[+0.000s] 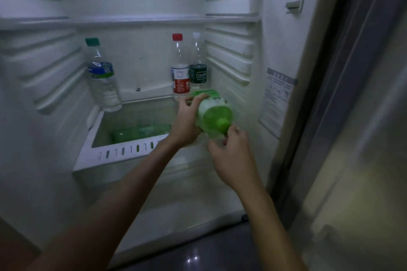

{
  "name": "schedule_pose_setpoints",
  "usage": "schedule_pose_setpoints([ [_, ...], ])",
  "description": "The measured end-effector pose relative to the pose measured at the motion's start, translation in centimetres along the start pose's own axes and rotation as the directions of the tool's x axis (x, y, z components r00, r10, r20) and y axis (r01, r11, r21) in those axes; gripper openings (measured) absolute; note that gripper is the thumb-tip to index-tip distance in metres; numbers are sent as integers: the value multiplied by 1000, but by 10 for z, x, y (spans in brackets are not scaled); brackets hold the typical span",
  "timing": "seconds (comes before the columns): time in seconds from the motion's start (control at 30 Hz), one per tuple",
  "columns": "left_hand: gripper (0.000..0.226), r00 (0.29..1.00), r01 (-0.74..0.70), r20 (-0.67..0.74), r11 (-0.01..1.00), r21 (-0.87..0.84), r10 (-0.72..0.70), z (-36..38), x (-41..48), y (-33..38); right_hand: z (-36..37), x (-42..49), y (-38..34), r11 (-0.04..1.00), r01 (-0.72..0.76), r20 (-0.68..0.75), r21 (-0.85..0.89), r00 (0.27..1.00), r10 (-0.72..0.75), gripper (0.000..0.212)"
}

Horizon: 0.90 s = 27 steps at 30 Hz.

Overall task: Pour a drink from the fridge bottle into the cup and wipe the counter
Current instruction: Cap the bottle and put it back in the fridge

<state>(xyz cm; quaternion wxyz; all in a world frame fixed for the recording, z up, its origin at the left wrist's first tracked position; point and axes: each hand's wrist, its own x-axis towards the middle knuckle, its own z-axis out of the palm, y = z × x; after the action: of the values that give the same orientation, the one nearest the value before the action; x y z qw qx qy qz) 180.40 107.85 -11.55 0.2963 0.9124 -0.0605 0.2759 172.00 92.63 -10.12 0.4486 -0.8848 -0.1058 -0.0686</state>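
Two hands hold the green plastic bottle with green cap (214, 114), tipped cap-first, low on the right inside the open white fridge (231, 55). The left hand (187, 116) wraps its body and the right hand (233, 156) curls at the neck. This looks like the fetching step. Next, carry it upright to the cup on the worktop, neither of which is in view.

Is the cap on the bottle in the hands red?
No, the cap on the held bottle, gripped by the left hand, is green.

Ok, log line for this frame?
green bottle tilted, cap toward camera, at open fridge | left hand grips body | right hand at neck, grip unclear
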Motion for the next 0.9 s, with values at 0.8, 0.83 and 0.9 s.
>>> schedule_pose_setpoints([
  [0.8, 91, 930, 273, 224, 956, 104, -290, 10, 39, 14, 20, 15, 31, 994, 97, -157, -44, 982, -103, 61],
  [0.83, 91, 928, 274, 231, 956, 103, -291, 9, 40, 14, 18, 16, 31, 994, 96, -123, -56, 987, -103, 62],
  [0.9, 94, 922, 281, 249, 955, 92, -296, 7, 41, 13, 15, 20, 31, 990, 106, -74, -89, 991, -113, 65],
])
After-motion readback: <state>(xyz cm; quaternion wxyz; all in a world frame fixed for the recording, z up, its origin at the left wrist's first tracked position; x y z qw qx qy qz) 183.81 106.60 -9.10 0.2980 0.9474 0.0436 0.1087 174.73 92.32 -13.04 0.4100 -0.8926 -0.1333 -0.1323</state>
